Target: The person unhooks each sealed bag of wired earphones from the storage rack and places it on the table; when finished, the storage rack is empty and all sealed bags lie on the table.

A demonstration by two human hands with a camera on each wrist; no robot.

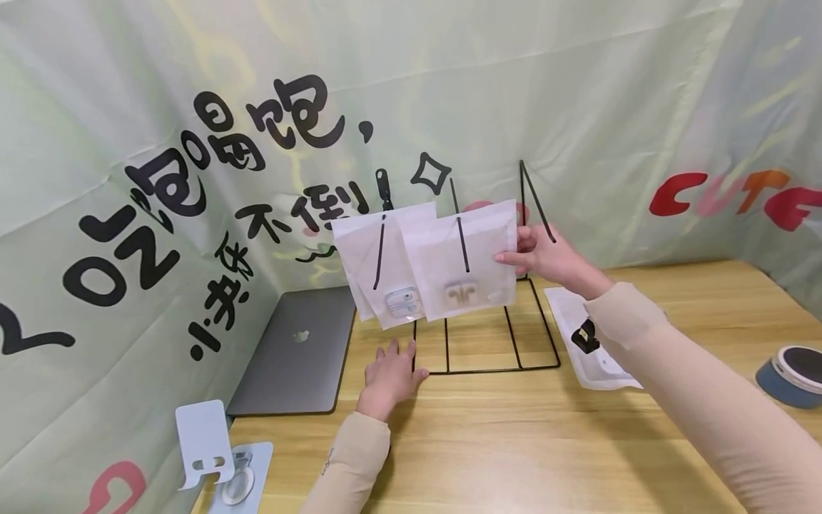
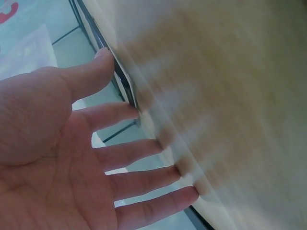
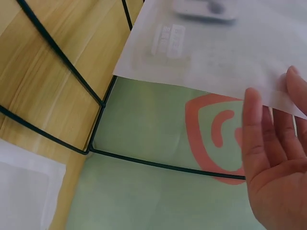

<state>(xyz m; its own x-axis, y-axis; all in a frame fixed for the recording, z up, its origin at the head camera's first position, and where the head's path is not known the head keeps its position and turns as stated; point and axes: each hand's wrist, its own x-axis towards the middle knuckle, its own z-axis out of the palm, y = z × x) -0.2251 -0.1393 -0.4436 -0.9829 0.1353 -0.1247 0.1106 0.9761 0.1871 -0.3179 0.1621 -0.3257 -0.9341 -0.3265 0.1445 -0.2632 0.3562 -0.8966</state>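
My right hand (image 1: 557, 258) pinches the right edge of a white pouch (image 1: 488, 257), thumb in front and fingers behind. A pale case with earphones (image 1: 461, 293) shows through that pouch. Along its left side hangs another white pouch (image 1: 362, 250) holding wired earphones in a clear case (image 1: 402, 303). Both pouches hang on prongs of a black wire rack (image 1: 481, 372); the prong at the right, near my wrist, is bare. My left hand (image 1: 392, 375) lies at the rack's front left corner, fingers spread, fingertips on the wooden table in the left wrist view.
A grey laptop (image 1: 302, 364) lies closed at the left, behind a pale blue stand (image 1: 204, 435). Under my right forearm is a white pouch (image 1: 568, 310) with a black item (image 1: 585, 337) on it. A round blue speaker-like object (image 1: 793, 378) stands far right. A printed curtain (image 1: 578, 107) hangs behind.
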